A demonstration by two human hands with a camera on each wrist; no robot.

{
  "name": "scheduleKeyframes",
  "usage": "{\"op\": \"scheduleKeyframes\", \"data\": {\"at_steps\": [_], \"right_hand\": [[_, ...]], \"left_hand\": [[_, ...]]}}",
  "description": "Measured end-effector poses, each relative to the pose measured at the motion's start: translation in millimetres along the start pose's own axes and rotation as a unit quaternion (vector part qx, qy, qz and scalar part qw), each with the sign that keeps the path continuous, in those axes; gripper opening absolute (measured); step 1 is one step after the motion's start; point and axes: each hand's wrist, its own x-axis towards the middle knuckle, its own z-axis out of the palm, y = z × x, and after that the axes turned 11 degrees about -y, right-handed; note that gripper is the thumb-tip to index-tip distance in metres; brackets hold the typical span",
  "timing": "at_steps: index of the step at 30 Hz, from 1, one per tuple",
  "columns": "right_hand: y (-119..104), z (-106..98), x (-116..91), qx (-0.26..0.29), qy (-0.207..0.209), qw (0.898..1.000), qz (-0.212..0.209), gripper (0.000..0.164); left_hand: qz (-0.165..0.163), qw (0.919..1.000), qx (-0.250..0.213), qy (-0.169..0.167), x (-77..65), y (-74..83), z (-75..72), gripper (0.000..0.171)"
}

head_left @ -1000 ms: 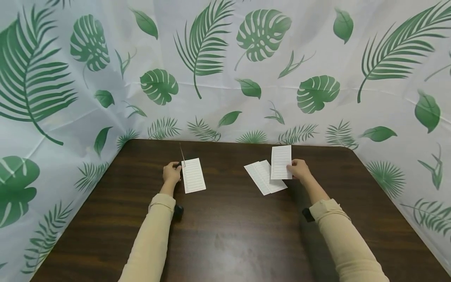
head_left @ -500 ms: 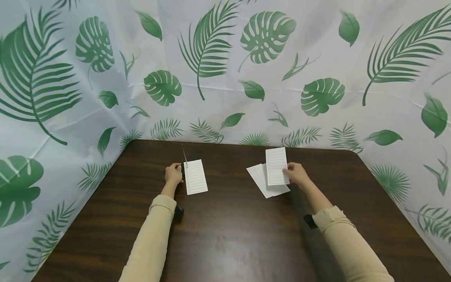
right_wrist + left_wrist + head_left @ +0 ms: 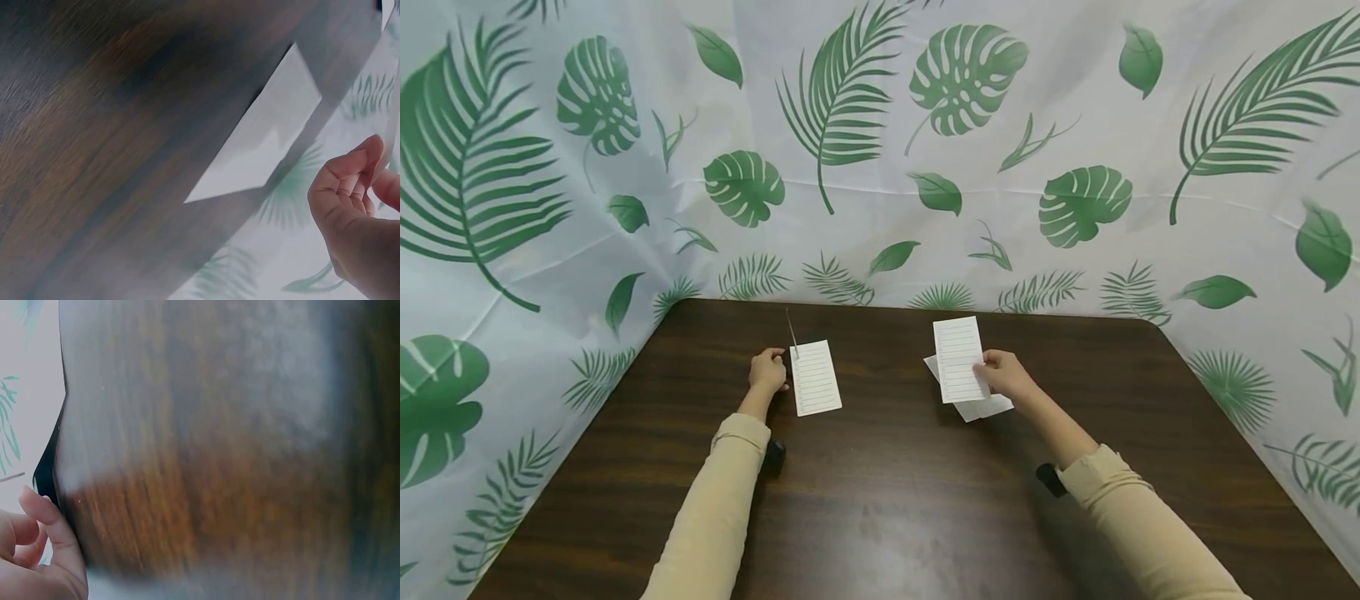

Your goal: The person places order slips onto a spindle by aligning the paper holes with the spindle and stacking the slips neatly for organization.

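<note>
In the head view my left hand (image 3: 767,370) is at the left edge of a lined white card (image 3: 817,379). A bill spike's thin upright rod (image 3: 792,329) rises through this card near its top left corner. In the left wrist view my thumb and fingers grip the edge of the spike's black base (image 3: 46,472); the card hides most of the base. My right hand (image 3: 1006,377) pinches another lined card (image 3: 958,358) by its right edge, raised over loose cards (image 3: 981,409) on the table. In the right wrist view those cards (image 3: 265,134) lie flat, overlapping.
The dark wood table (image 3: 880,475) runs back to a white curtain (image 3: 865,217) printed with green leaves, which also rises at both sides. Black wrist cameras (image 3: 1051,480) hang below both sleeves (image 3: 1131,508).
My right hand has moved left with its card, which now covers more of the loose cards beneath. My left hand keeps its place by the spike. The head view has shifted slightly.
</note>
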Motion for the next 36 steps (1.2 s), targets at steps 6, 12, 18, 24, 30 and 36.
{"op": "scheduleKeyframes", "data": {"at_steps": [6, 12, 18, 24, 30, 36], "right_hand": [[-19, 17, 0, 0.027, -0.018, 0.999, -0.009, 0.027], [-33, 27, 0, 0.027, -0.020, 0.999, -0.015, 0.032], [-40, 31, -3, 0.025, -0.028, 0.999, -0.018, 0.028], [-43, 38, -4, 0.045, -0.049, 0.997, -0.038, 0.026], [-48, 50, 0, 0.063, -0.064, 0.994, -0.061, 0.024], [-56, 60, 0, 0.082, -0.074, 0.991, -0.080, 0.022]], "left_hand": [[0.010, 0.9994, -0.032, -0.002, -0.7, 0.1, -5.4, 0.038], [0.024, 0.9979, -0.057, 0.020, -4.4, 1.3, -14.2, 0.039], [0.047, 0.9968, 0.000, 0.064, -19.3, 7.3, -17.2, 0.029], [0.102, 0.9940, -0.004, 0.039, -38.7, 21.4, -4.7, 0.028], [0.165, 0.9793, -0.094, -0.070, -52.4, 45.1, 12.8, 0.031], [0.152, 0.9596, -0.156, -0.177, -69.3, 68.4, 25.7, 0.042]]}}
